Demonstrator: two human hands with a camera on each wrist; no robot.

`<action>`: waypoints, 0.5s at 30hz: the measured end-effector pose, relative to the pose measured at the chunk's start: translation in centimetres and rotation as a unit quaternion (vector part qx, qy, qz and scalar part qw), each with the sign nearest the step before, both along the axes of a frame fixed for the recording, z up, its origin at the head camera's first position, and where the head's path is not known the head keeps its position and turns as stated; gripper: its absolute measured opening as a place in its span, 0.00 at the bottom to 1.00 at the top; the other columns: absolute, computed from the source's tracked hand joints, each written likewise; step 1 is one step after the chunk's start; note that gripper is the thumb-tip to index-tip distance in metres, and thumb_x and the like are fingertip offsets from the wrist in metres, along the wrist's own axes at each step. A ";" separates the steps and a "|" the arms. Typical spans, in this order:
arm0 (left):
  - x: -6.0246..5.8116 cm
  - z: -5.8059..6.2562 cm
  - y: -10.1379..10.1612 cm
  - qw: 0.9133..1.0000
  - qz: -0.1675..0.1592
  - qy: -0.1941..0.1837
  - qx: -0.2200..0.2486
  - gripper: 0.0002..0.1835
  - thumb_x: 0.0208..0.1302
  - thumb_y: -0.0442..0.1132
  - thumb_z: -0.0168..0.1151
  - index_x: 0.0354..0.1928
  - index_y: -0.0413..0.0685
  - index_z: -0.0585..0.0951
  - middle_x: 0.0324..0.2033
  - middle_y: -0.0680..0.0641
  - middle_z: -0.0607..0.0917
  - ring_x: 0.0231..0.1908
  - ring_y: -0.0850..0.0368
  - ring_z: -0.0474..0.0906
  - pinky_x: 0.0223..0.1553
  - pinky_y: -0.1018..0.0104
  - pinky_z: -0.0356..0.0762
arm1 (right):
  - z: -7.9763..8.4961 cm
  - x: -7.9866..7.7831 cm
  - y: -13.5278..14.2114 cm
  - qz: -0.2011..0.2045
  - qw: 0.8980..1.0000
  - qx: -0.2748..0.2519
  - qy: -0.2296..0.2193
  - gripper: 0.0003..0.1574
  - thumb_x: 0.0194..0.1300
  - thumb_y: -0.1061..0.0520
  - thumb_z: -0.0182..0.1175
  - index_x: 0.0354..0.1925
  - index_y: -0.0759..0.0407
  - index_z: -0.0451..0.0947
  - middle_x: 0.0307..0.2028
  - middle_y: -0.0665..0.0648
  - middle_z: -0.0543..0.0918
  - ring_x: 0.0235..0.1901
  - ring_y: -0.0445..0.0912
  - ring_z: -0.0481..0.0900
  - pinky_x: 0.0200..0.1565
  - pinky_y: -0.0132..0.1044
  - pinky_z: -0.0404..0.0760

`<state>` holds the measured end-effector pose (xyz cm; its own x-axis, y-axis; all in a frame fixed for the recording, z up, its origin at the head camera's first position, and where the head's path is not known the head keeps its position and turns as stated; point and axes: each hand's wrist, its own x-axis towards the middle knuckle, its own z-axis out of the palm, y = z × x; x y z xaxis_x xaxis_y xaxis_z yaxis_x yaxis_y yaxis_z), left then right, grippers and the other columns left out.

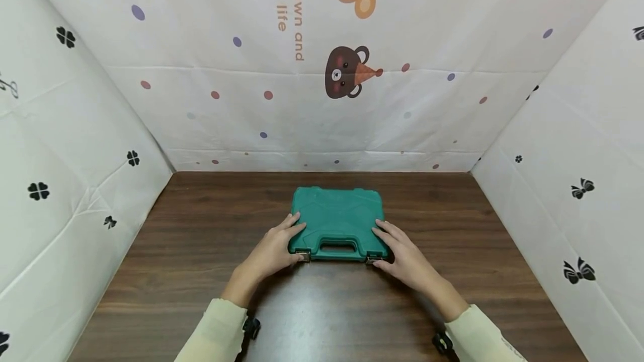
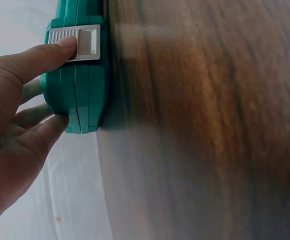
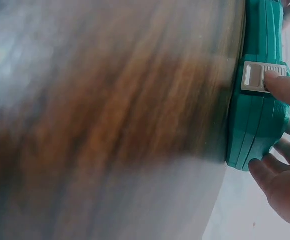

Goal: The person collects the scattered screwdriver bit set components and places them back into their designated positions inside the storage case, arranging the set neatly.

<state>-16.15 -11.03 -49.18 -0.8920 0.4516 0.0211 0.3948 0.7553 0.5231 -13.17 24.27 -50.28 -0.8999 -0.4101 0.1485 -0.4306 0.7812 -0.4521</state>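
Observation:
A closed green plastic carrying case [image 1: 337, 214] lies flat on the wooden table, its handle [image 1: 338, 238] facing me. My left hand [image 1: 274, 247] grips the case's left front corner. In the left wrist view its thumb presses on the ribbed part of a metal latch [image 2: 89, 42], and other fingers bend around the case's side. At the right front corner, my right hand [image 1: 405, 256] holds the case in the same way. The right wrist view has that thumb on the second metal latch [image 3: 254, 76], with fingertips against the side. Both latches lie flat against the front.
Dark brown table [image 1: 201, 295] surrounds the case on all sides. White printed sheeting [image 1: 302, 122] rises behind the table's far edge, and similar sheets [image 1: 553, 200] line the left and right. Both wrists wear a small black device.

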 end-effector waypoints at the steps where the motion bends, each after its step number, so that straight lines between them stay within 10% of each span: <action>1: 0.0 0.0 0.0 1.000 0.000 -0.002 0.001 0.44 0.57 0.44 0.81 0.74 0.46 0.72 0.80 0.43 0.60 0.79 0.41 0.54 0.68 0.38 0.73 | 0.0 0.0 0.0 -0.001 1.000 0.002 0.000 0.51 0.59 0.51 0.78 0.75 0.59 0.68 0.79 0.59 0.62 0.77 0.60 0.59 0.69 0.61 0.73; 15: 0.0 -0.2 0.1 1.000 0.000 -0.008 0.010 0.44 0.56 0.42 0.81 0.74 0.46 0.72 0.80 0.44 0.59 0.79 0.41 0.54 0.67 0.42 0.76 | 0.2 0.1 -0.1 -0.010 1.000 0.005 0.023 0.46 0.60 0.51 0.77 0.72 0.60 0.72 0.76 0.60 0.67 0.75 0.61 0.64 0.67 0.60 0.75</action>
